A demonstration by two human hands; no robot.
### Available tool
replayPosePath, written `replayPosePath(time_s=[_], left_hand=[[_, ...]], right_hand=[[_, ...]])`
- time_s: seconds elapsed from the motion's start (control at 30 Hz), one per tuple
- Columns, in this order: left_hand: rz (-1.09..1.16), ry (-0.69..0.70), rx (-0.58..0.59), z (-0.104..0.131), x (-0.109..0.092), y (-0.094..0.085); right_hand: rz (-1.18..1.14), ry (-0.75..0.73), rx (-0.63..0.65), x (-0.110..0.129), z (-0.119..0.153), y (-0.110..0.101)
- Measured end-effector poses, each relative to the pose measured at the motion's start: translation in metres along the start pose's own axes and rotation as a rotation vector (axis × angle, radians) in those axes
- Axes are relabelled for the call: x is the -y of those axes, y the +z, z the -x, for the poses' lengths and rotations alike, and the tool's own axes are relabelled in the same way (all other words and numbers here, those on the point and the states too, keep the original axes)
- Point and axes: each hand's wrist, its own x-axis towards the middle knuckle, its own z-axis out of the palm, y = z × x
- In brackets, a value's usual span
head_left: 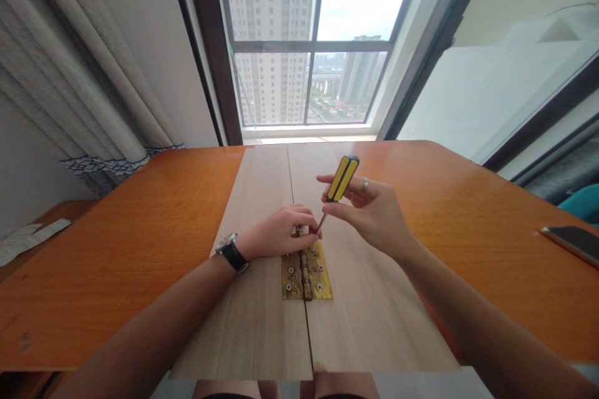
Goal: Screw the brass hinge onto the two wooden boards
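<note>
My right hand (374,215) holds a screwdriver (342,179) with a yellow and black handle between thumb and fingers. The screwdriver is tilted, its thin shaft running down and left to my left hand (285,230). Closed fingers of that hand meet around the shaft's tip; what they pinch there is hidden. Beneath them lies a brass-coloured hinge (306,277), its far end covered by the left hand. Several screws sit in its two leaves. The hinge spans the seam between a left wooden board (248,330) and a right wooden board (374,324).
Both boards lie side by side on an orange-brown wooden table (140,243), reaching its near edge. A dark phone (573,243) rests at the right edge. Beyond the table is a window (309,43), with a grey curtain (70,62) hanging at the left.
</note>
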Motion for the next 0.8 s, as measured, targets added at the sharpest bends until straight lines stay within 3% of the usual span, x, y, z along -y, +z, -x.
replayPosePath(time_s=[0.27, 0.6, 0.8], left_hand=[[0.035, 0.002, 0.017, 0.0005, 0.0049, -0.0003], [0.020, 0.007, 0.020, 0.0006, 0.0083, -0.0006], [0.040, -0.034, 0.022, 0.0005, 0.0042, -0.0007]], right_hand=[[-0.051, -0.048, 0.157, 0.0064, 0.0031, 0.0021], [-0.035, -0.069, 0.102, 0.0063, 0.0024, 0.0035], [0.108, -0.154, 0.050, -0.0009, 0.0018, 0.0008]])
